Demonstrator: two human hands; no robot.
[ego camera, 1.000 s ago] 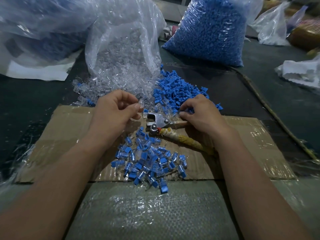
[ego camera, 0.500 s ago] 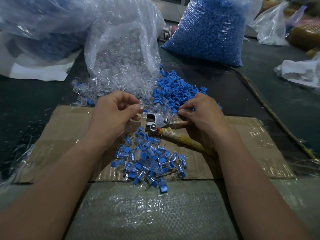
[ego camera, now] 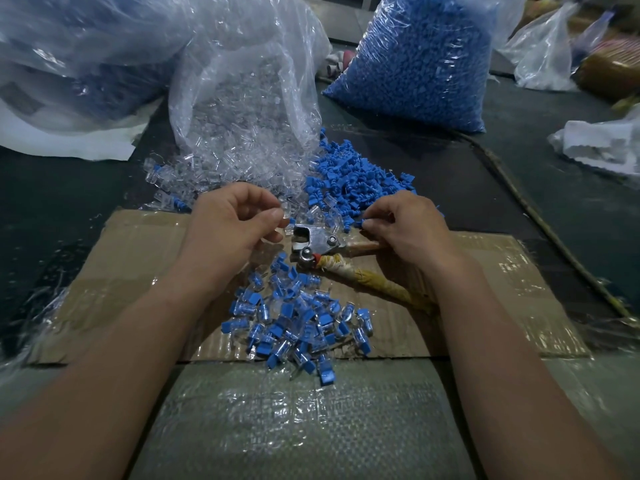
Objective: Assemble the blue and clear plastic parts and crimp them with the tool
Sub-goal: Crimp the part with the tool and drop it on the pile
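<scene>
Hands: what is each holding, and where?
Left hand pinches a clear part at one end; right hand pinches a blue part, grip spot hidden by fingers.

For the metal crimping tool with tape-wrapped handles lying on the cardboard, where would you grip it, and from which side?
Probably by its two tape-wrapped handles, coming from the right: they splay out rightward, while the metal head points left and must stay free for parts. The right hand lies over the upper handle.
</scene>
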